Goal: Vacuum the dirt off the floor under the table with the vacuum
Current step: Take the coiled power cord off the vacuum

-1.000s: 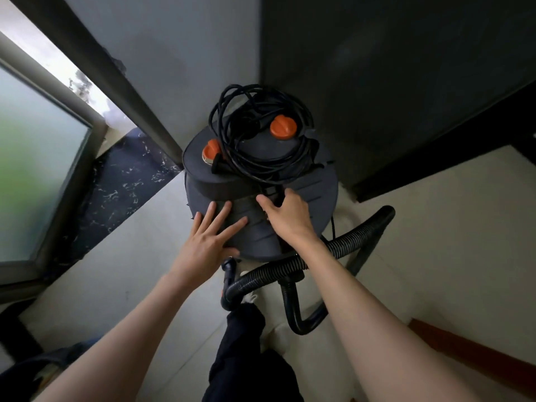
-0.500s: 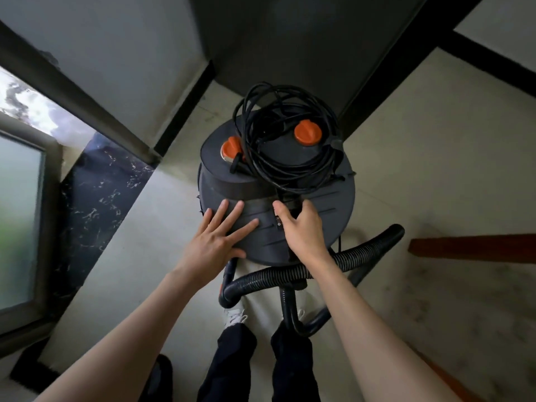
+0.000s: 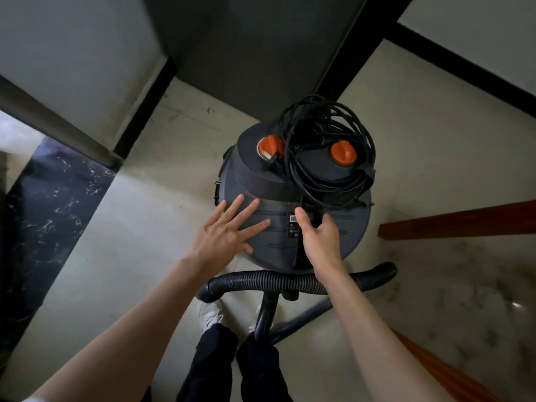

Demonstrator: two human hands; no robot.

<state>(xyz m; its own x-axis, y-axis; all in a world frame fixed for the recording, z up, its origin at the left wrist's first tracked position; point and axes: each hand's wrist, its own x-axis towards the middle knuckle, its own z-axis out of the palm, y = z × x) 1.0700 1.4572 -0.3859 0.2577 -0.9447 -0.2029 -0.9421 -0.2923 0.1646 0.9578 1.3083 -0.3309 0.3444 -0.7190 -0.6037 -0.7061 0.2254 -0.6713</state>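
The vacuum (image 3: 293,210), a dark drum unit, is being observed standing on the pale floor (image 3: 139,227) at centre-right of the frame; a black cord (image 3: 327,152) is being carried coiled on its lid between two orange knobs (image 3: 343,153). The left hand (image 3: 224,236) is being laid flat on the lid, fingers spread wide; the right hand (image 3: 320,242) is being held at the lid's middle, fingers loosely curled, nothing visibly gripped. A ribbed hose (image 3: 290,281) is being seen curving below the drum, just under both wrists.

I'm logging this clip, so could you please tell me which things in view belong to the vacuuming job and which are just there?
Job: vacuum, hose, coiled cord, left hand, right hand.
Just there: wooden rail, dark marble strip.
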